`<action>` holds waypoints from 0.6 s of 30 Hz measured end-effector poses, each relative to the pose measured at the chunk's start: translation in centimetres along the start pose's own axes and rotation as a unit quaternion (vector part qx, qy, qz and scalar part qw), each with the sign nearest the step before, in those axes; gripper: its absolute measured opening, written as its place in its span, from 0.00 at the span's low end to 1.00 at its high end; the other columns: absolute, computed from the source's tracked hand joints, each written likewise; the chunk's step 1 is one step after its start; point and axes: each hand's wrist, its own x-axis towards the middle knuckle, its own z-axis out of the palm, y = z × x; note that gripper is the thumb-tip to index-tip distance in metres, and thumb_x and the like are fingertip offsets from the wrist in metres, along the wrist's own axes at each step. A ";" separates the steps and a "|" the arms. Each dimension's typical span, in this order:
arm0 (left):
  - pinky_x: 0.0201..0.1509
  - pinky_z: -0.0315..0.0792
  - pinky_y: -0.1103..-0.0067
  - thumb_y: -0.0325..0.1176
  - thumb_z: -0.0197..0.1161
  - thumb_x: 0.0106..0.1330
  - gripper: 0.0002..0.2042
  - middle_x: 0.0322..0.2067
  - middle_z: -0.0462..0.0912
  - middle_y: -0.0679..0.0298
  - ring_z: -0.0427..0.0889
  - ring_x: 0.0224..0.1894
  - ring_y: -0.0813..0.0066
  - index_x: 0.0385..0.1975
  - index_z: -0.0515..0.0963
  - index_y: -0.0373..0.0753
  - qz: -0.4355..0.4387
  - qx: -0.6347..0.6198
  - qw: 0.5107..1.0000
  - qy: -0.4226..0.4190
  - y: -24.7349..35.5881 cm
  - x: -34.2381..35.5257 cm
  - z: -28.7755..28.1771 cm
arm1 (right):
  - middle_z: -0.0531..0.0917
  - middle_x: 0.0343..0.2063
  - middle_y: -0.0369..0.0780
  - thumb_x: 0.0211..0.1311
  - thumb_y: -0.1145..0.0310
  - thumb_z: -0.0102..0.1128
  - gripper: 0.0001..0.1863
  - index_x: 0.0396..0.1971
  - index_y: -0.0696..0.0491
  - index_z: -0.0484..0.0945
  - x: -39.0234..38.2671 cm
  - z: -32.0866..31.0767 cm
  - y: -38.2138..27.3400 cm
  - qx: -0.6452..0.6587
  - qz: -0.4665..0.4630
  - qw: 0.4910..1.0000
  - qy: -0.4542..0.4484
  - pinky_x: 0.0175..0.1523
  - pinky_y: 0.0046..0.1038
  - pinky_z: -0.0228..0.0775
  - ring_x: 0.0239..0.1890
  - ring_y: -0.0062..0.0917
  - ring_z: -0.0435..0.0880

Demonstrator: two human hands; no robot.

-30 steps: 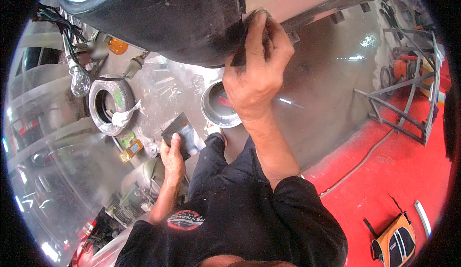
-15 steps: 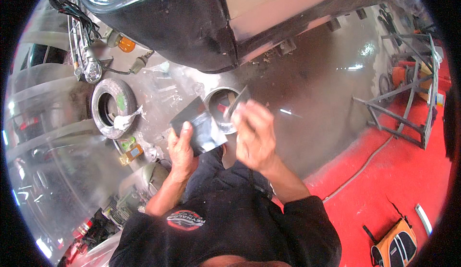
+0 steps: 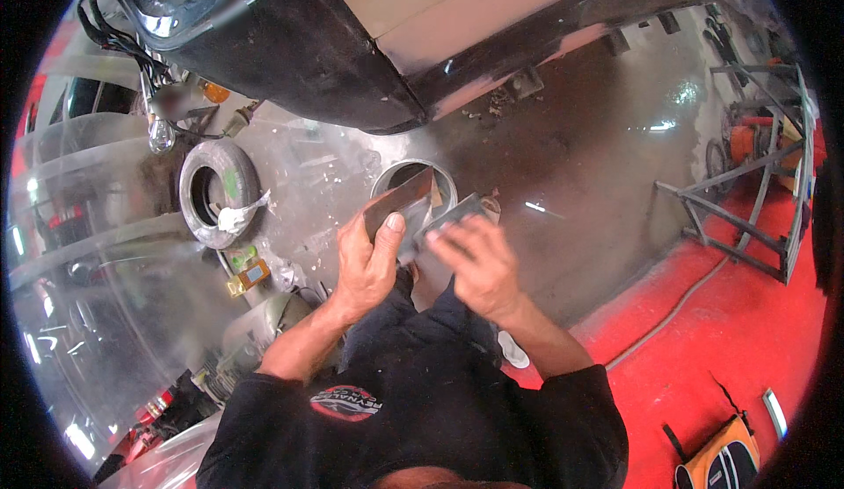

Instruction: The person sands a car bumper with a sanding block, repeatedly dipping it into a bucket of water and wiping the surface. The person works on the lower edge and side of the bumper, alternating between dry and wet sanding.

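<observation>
My left hand (image 3: 365, 265) grips a thin, dark rectangular plate (image 3: 396, 203), thumb on its upper face. A pale grey, shiny smear shows on that plate. In my right hand (image 3: 485, 269) is a small dark flat spreader (image 3: 459, 211), its edge close to the plate; whether they touch is hard to tell. Those right fingers are blurred but bent over the spreader. Behind both hands stands a round, open container (image 3: 450, 179) with a light rim, partly covered by the plate. A dark and beige vehicle body (image 3: 290, 62) rises just beyond it.
A tyre (image 3: 230, 156) lies on the floor at left, near a yellow box (image 3: 249, 277). Clear plastic sheeting (image 3: 105, 251) hangs along the left side. At right are a metal frame (image 3: 737, 222), a hose (image 3: 664, 320) on red flooring and an orange-black bag (image 3: 716, 461).
The plate has tilted from broadly facing me to a steeper angle, and my left hand has moved up and right. My right hand has shifted lower and right, its spreader now flatter.
</observation>
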 end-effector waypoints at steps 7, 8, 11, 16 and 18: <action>0.49 0.71 0.76 0.36 0.57 0.76 0.14 0.42 0.81 0.64 0.76 0.42 0.76 0.51 0.76 0.31 0.012 -0.141 0.963 0.229 -3.6 -0.3 -4.2 | 0.82 0.46 0.48 0.59 0.84 0.53 0.24 0.56 0.57 0.80 5.6 -2.2 0.6 0.153 0.161 0.966 0.135 0.54 0.35 0.74 0.46 0.39 0.82; 0.49 0.70 0.76 0.37 0.57 0.76 0.15 0.42 0.81 0.64 0.75 0.42 0.77 0.50 0.76 0.31 -0.009 -0.108 0.975 0.196 -3.9 -1.0 -4.4 | 0.82 0.47 0.49 0.59 0.83 0.54 0.24 0.58 0.59 0.78 7.7 -2.2 1.0 0.145 0.129 0.958 0.210 0.55 0.35 0.73 0.49 0.40 0.82; 0.49 0.70 0.77 0.40 0.58 0.75 0.16 0.42 0.79 0.67 0.73 0.42 0.78 0.50 0.76 0.31 -0.098 -0.131 0.976 0.142 -8.2 -3.2 -5.0 | 0.81 0.47 0.52 0.59 0.82 0.55 0.23 0.57 0.62 0.76 13.1 -1.1 1.1 0.113 0.131 0.940 0.295 0.56 0.39 0.72 0.50 0.45 0.82; 0.48 0.70 0.77 0.38 0.58 0.75 0.15 0.42 0.80 0.67 0.74 0.41 0.78 0.52 0.76 0.33 -0.201 -0.235 0.940 0.147 -13.4 -5.5 -6.5 | 0.81 0.47 0.54 0.59 0.82 0.53 0.23 0.56 0.63 0.76 16.6 1.4 0.5 0.038 0.109 0.921 0.371 0.56 0.42 0.71 0.49 0.49 0.81; 0.48 0.70 0.77 0.37 0.59 0.74 0.14 0.42 0.80 0.67 0.75 0.41 0.78 0.52 0.76 0.33 -0.215 -0.247 0.932 0.156 -15.4 -6.0 -7.4 | 0.81 0.47 0.53 0.59 0.82 0.53 0.22 0.55 0.63 0.77 17.3 2.0 0.1 0.011 0.100 0.913 0.395 0.55 0.39 0.72 0.48 0.47 0.81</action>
